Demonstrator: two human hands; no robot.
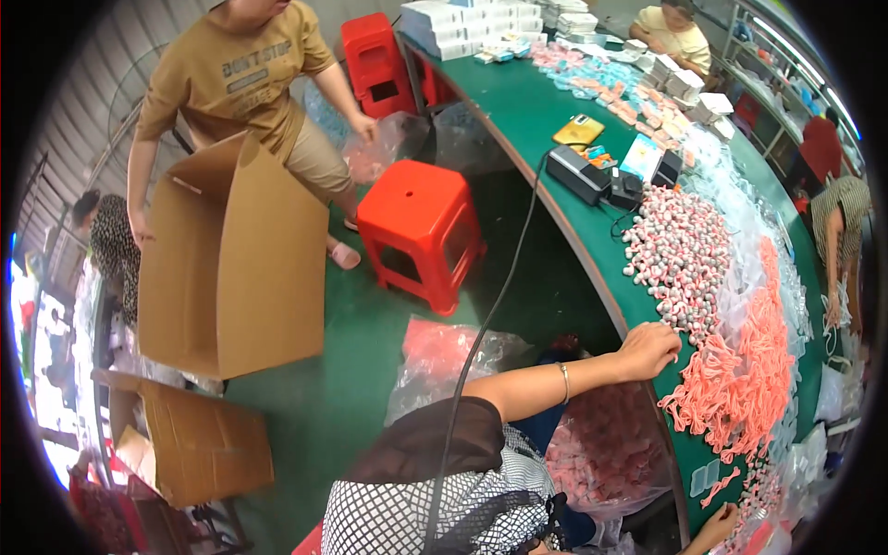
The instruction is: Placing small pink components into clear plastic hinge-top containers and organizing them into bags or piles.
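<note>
Head view: left fisheye of a head-worn pair, upright, looking down and outward across the room; dark circular rim, edges bowed. Mesh-covered shoulder (439,442) nearest, low in frame; tabletop (518,102) with pink cords (740,379) at middle range, right; stacked white boxes (467,35) far off, top.

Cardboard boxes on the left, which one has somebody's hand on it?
The upper cardboard box: a co-worker's hand is at its left edge. The lower cardboard box has none.
</note>
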